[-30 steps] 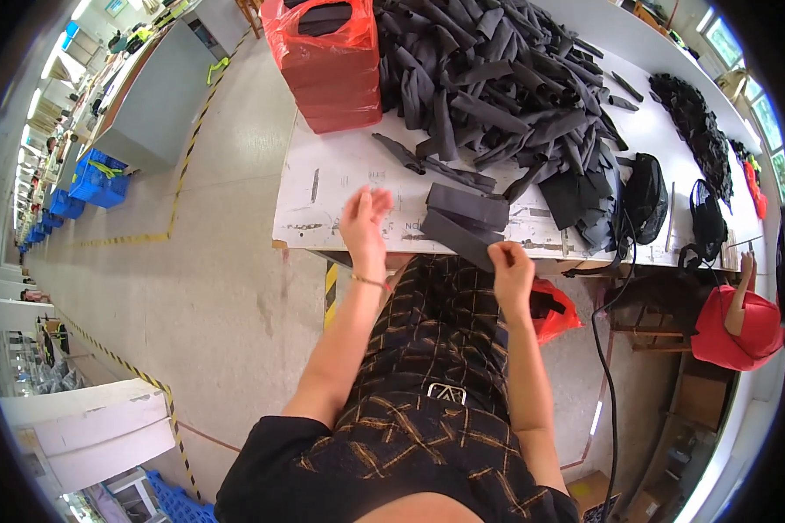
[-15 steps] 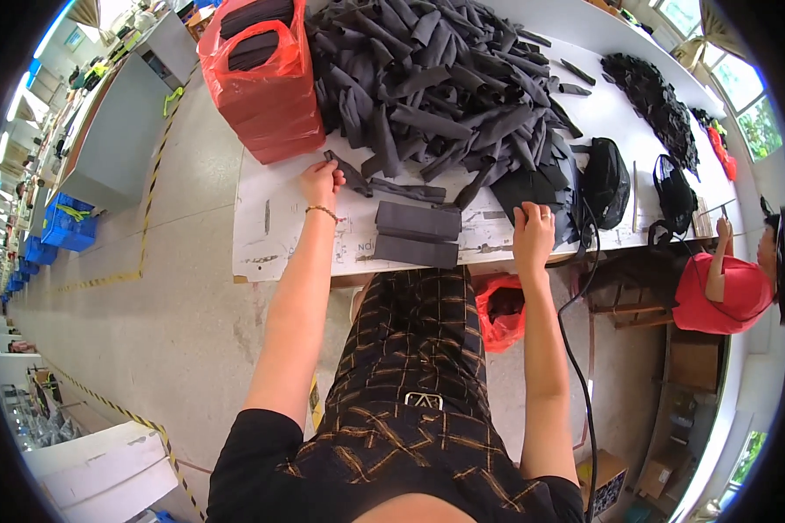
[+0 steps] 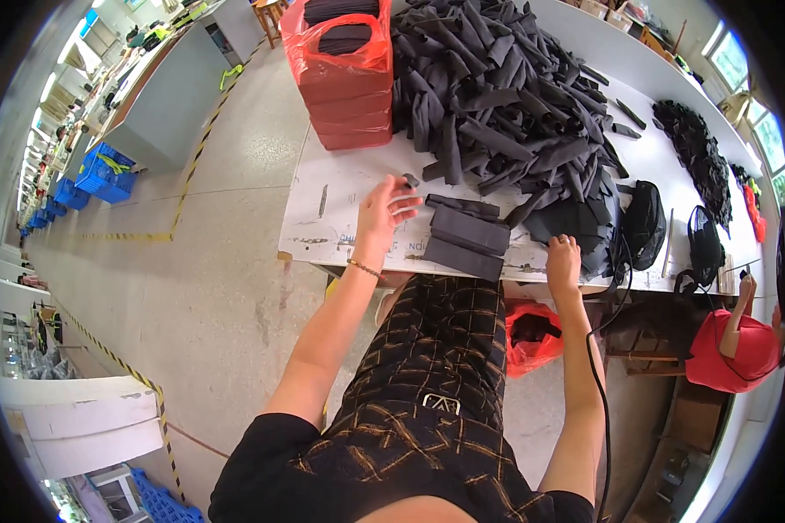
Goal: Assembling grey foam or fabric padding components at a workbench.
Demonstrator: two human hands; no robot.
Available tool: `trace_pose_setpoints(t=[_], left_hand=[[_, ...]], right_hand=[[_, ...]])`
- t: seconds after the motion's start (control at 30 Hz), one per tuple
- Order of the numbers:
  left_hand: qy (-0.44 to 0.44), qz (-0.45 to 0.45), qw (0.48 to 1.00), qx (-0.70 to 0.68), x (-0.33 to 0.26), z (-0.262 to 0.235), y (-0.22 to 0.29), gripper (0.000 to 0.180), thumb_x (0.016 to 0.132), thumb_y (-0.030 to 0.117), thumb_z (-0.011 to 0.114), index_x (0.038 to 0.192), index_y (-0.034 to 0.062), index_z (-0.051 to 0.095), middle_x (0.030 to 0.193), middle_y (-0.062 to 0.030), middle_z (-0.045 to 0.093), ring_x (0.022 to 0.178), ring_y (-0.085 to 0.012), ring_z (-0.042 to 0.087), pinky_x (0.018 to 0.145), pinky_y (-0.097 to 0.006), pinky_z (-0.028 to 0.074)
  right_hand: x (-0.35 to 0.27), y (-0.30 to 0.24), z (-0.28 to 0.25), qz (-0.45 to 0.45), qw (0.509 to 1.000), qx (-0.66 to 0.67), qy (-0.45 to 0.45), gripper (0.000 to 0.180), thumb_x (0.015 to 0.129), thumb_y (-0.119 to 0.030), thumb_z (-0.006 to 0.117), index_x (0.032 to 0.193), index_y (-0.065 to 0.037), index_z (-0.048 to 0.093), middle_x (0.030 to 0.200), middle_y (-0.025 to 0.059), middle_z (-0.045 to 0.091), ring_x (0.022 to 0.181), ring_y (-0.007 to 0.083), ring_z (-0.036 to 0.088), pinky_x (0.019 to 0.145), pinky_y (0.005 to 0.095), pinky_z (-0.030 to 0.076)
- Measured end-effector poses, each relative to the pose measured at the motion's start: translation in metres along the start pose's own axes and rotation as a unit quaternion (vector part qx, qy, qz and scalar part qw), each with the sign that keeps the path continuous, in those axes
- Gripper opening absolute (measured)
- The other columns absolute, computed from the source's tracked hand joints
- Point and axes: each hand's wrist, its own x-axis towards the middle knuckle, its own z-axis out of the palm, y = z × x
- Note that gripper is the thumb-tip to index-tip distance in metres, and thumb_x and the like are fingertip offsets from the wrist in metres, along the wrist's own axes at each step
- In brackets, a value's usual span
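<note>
My left hand (image 3: 385,212) hovers over the left part of the white table with its fingers spread. A small dark bit (image 3: 410,180) shows at one fingertip; whether it is a cover or cloth I cannot tell. To its right lie a narrow rolled strip of dark cloth (image 3: 464,206) and two flat folded dark cloth pieces (image 3: 469,229), side by side near the front edge. My right hand (image 3: 564,263) is closed, fingers bent down at the near edge of some flat dark sheets (image 3: 576,222). What it grips, if anything, is hidden.
A big heap of dark cloth strips (image 3: 506,96) covers the table's middle. A red plastic bag (image 3: 344,105) of stacked dark pieces stands at the back left. Two black mesh-like objects (image 3: 644,227), a cable (image 3: 604,392) and a seated person in red (image 3: 733,349) are to the right. Another red bag (image 3: 532,349) hangs below the edge.
My left hand has let go of the dark strip it pinched and spread its fingers; that strip no longer lies beside it. My right hand stays by the flat sheets. The whole view has shifted.
</note>
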Motion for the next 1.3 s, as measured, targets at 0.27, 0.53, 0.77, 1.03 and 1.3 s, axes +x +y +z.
trace_pose_setpoints(t=[0.27, 0.53, 0.77, 1.03, 1.3], left_hand=[[-0.022, -0.119, 0.977, -0.173, -0.014, -0.003, -0.025, 0.024, 0.099, 0.01, 0.045, 0.115, -0.0059, 0.05, 0.112, -0.0222, 0.061, 0.098, -0.0346, 0.065, 0.088, -0.044, 0.056], [-0.252, -0.056, 0.966, -0.014, -0.086, 0.032, 0.0, 0.026, 0.097, 0.002, 0.043, 0.122, -0.0027, 0.049, 0.113, -0.0204, 0.063, 0.103, -0.0322, 0.064, 0.092, -0.041, 0.051], [-0.322, -0.089, 0.939, 0.082, -0.094, 0.025, -0.007, 0.028, 0.096, 0.0, 0.043, 0.123, -0.0034, 0.05, 0.111, -0.0155, 0.063, 0.103, -0.0233, 0.063, 0.092, -0.034, 0.05], [-0.226, 0.167, 0.89, 0.359, -0.092, 0.051, 0.002, 0.046, 0.081, 0.013, 0.074, 0.12, -0.0022, 0.055, 0.108, -0.0102, 0.065, 0.095, -0.0138, 0.063, 0.085, -0.024, 0.048], [-0.216, -0.136, 0.966, -0.041, -0.077, 0.028, 0.005, 0.02, 0.084, -0.001, 0.066, 0.103, -0.0059, 0.064, 0.085, -0.0102, 0.068, 0.072, -0.0167, 0.065, 0.063, -0.033, 0.057]], right_hand=[[-0.044, -0.014, -0.044, 0.131, 0.915, 0.265, 0.274, 0.038, 0.084, 0.007, 0.048, 0.121, 0.001, 0.049, 0.107, 0.0215, 0.06, 0.101, 0.0387, 0.056, 0.09, 0.0422, 0.044], [-0.042, -0.121, -0.12, 0.101, 0.665, 0.74, 0.026, 0.039, 0.086, -0.014, 0.066, 0.12, -0.002, 0.055, 0.086, -0.0038, 0.049, 0.079, 0.005, 0.044, 0.071, 0.0207, 0.037], [-0.015, -0.147, -0.127, 0.11, 0.611, 0.783, 0.029, 0.016, 0.087, -0.012, 0.069, 0.097, 0.0, 0.065, 0.074, -0.0065, 0.052, 0.069, 0.0046, 0.045, 0.065, 0.022, 0.039], [-0.021, -0.16, -0.133, 0.027, 0.826, 0.549, 0.125, 0.019, 0.084, -0.011, 0.07, 0.085, 0.004, 0.057, 0.075, 0.0072, 0.05, 0.067, 0.016, 0.051, 0.062, 0.0308, 0.041], [-0.025, -0.143, -0.144, 0.109, 0.552, 0.825, -0.058, 0.019, 0.096, -0.019, 0.058, 0.09, -0.001, 0.06, 0.068, -0.0029, 0.048, 0.07, 0.0066, 0.044, 0.064, 0.0222, 0.038]])
